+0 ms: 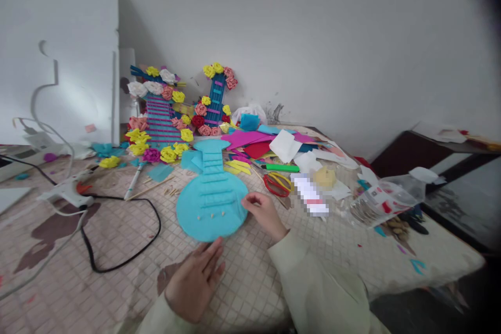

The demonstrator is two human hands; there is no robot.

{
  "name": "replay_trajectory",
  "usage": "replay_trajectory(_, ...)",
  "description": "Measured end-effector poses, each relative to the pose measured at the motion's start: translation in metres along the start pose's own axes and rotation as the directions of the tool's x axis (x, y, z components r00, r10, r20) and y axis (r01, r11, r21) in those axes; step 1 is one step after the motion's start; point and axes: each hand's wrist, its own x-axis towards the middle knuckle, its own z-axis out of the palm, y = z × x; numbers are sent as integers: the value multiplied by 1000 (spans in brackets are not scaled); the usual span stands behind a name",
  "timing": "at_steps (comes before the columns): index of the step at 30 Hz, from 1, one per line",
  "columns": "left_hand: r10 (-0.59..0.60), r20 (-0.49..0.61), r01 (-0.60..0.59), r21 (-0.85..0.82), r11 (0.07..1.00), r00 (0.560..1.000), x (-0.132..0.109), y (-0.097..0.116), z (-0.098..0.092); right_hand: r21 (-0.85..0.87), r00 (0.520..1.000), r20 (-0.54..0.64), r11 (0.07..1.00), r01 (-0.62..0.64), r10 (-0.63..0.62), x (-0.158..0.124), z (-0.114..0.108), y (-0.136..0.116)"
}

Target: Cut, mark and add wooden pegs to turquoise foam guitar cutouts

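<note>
A light-blue guitar-shaped cutout [213, 188] lies flat on the table, with folded ridges across its neck and middle and three small pale pegs on its lower body. My right hand [266, 214] is at the cutout's right edge, thumb and forefinger pinched together; anything between the fingertips is too small to make out. Below the cutout, my left hand [195, 282] rests with its fingers stretched out, the fingertips by the bottom edge. Several short wooden stick pieces [170, 191] lie left of the cutout.
Two flower-covered guitar shapes [160, 120] lean at the back. Coloured paper [246, 141], red-and-yellow scissors [277, 185], a green cutter [282, 168] and a clear plastic container [385, 201] lie right. A white glue gun [70, 188] and a looped black cord [158, 227] lie left.
</note>
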Motion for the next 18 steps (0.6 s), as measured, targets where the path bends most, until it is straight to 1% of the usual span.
replay_trajectory(2,1,-123,0,11,1000,992,-2,3,17,41,1000,-5,999,-8,8,-1,2,-3)
replay_trajectory(3,41,-157,-39,17,999,987,-3,5,27,64,1000,-10,998,-10,11,-1,3,-5)
replay_trajectory(5,176,-172,-175,22,984,969,-4,7,46,115,1000,-20,993,-15,17,-2,5,-7)
replay_trajectory(7,293,-144,-292,29,956,945,-2,8,63,164,999,-27,986,-16,21,-3,8,-9)
replay_trajectory(8,322,-131,-321,29,947,938,0,8,71,189,999,-25,982,-16,21,-4,9,-10)
replay_trajectory(9,325,-122,-325,25,945,938,3,9,77,218,1000,-17,976,-17,22,-5,11,-11)
replay_trajectory(11,296,-120,-296,13,955,948,12,10,86,275,999,11,961,-33,31,-6,13,-13)
replay_trajectory(14,253,-168,-254,15,967,953,26,14,92,308,999,19,951,-42,38,-6,11,-18)
replay_trajectory(16,273,-191,-272,32,962,943,32,18,92,269,1000,-14,963,3,1,-2,8,-25)
replay_trajectory(18,323,-157,-319,52,946,933,34,23,93,222,998,-29,973,64,-60,5,5,-34)
